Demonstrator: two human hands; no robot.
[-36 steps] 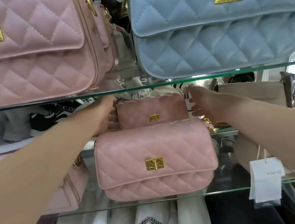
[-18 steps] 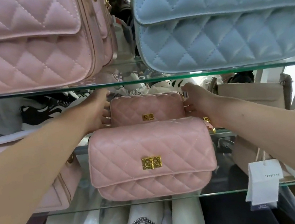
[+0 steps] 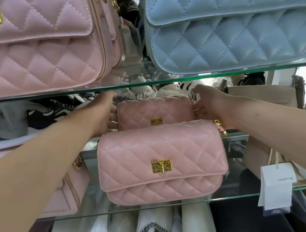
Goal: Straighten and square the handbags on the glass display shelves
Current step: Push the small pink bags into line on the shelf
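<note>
Squaring the small rear pink bag (image 3: pixel 154 109) occupied you at this entry

- Item in hand: the rear pink bag stood on the middle glass shelf (image 3: pixel 242 195), directly behind the front pink bag (image 3: pixel 161 161). Its clasp faced you and its top edge was near level.
- Grips: the left grip (image 3: pixel 107 113) curled round the bag's left end and the right grip (image 3: pixel 208 104) round its right end. Neither was spread wide.
- Done, by appearance: the front pink bag, the large pink bag (image 3: pixel 26 56) and the blue bag (image 3: pixel 233 21) on the upper shelf (image 3: pixel 63 91) sat fairly square to the edge.
- Left: releasing the rear bag; the beige bag (image 3: pixel 262 95) and the hanging tag (image 3: pixel 277 184) looked untended.
- Change: against a second earlier, both grips kept to the same ends, the right fingers drew in closer, and the bag barely shifted
</note>
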